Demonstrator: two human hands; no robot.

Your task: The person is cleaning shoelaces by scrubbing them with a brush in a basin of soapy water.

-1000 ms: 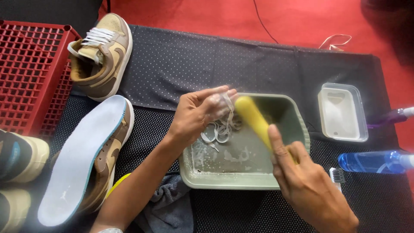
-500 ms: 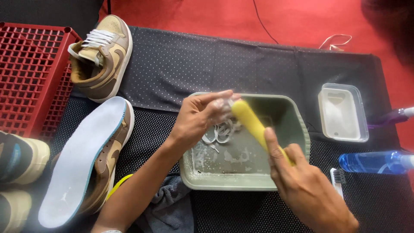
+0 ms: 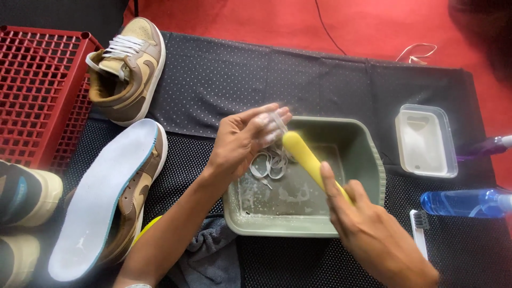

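The left hand [image 3: 242,141] is pinching white shoelaces [image 3: 269,162] over the green basin [image 3: 373,176]. The right hand [image 3: 368,229] is gripping a yellow brush [image 3: 309,160]. Suds are likely splashing over the rim with hard scrubbing.

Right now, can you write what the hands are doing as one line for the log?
left hand: holds white shoelaces over green tub | right hand: grips yellow brush, tip at laces | nearby: tan sneaker, blue bottle

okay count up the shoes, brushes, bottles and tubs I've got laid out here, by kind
Shoes: 4, two brown, two at the left edge
Brushes: 2, yellow-handled brush, white one
Spray bottles: 2, blue, purple
Tubs: 2, green basin, clear container
Total: 10
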